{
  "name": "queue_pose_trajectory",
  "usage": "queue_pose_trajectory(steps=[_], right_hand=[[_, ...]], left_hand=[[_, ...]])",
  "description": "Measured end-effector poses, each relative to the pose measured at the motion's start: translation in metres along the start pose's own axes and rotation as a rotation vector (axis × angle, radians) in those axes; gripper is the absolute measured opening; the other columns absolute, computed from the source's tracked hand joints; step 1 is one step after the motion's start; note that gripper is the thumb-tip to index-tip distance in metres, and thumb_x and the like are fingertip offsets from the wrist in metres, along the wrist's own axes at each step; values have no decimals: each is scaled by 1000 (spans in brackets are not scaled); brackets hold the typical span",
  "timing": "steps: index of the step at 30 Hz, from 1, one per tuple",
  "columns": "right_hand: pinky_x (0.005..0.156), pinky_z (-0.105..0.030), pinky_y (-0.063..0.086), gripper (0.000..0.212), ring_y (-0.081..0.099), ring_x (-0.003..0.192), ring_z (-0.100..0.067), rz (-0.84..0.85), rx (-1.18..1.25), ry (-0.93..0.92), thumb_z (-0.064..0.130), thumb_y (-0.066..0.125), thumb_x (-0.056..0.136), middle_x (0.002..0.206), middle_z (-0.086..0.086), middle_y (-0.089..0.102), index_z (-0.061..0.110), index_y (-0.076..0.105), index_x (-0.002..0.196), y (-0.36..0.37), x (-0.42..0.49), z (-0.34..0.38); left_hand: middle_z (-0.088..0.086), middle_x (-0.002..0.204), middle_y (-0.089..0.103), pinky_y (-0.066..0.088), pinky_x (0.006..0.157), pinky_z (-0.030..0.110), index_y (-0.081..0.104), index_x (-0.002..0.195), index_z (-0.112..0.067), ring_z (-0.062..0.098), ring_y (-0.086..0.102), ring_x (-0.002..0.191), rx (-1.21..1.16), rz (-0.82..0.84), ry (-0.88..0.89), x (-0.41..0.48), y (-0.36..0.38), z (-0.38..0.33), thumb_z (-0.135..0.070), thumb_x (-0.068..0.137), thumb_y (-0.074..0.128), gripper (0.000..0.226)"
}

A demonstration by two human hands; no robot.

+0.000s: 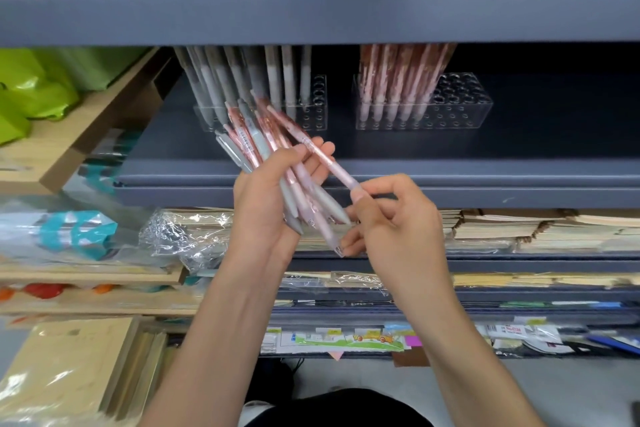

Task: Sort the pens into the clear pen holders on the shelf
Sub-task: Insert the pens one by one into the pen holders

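Note:
My left hand (266, 198) grips a bundle of pens (256, 139), pink and grey mixed, fanned up and to the left in front of the shelf. My right hand (391, 218) pinches the lower end of one pink pen (311, 146), which slants up-left across my left fingers. On the dark shelf (450, 149) stand two clear pen holders. The left holder (311, 107) carries several grey pens (221, 80). The right holder (460, 107) carries several pink pens (398, 80) in its left half, with its right holes bare.
A dark upper shelf (311, 17) overhangs the holders. Below lie stacks of paper goods (519, 229) and plastic-wrapped packs (180, 236). Green bags (41, 87) sit on a wooden unit at the left. Stickers and cards (346, 340) fill the lowest shelf.

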State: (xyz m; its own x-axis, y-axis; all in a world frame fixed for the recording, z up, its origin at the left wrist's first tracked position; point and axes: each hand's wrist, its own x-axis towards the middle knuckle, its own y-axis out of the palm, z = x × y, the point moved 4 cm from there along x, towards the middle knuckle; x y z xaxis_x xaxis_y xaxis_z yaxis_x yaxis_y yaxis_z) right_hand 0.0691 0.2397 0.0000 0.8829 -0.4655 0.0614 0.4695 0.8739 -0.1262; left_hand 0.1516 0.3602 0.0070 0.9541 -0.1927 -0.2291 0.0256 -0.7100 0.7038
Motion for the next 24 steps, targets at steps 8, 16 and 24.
queue_pose_trajectory(steps=[8, 16, 24], right_hand=[[63, -42, 59, 15, 68, 64, -14, 9, -151, -74, 19, 68, 84, 77, 10, 69, 31, 59, 82, -2, 11, 0], [63, -33, 55, 14, 57, 59, -6, -10, -532, -381, 20, 66, 82, 62, 16, 58, 28, 63, 93, -1, 7, 13], [53, -23, 49, 22, 56, 56, -6, 137, -633, -150, 25, 71, 74, 63, 8, 62, 28, 49, 77, -29, 22, -10]], left_hand=[[22, 94, 74, 60, 64, 29, 61, 117, 15, 27, 76, 84, 69, -75, 26, -2, 0, 6, 6, 88, 58, 30], [19, 81, 75, 61, 67, 35, 63, 98, 9, 29, 76, 84, 165, -62, 61, -1, 2, 10, 7, 86, 63, 12], [24, 88, 75, 61, 74, 30, 70, 87, 10, 33, 75, 90, 204, -2, 92, 1, 6, 12, 9, 85, 63, 8]])
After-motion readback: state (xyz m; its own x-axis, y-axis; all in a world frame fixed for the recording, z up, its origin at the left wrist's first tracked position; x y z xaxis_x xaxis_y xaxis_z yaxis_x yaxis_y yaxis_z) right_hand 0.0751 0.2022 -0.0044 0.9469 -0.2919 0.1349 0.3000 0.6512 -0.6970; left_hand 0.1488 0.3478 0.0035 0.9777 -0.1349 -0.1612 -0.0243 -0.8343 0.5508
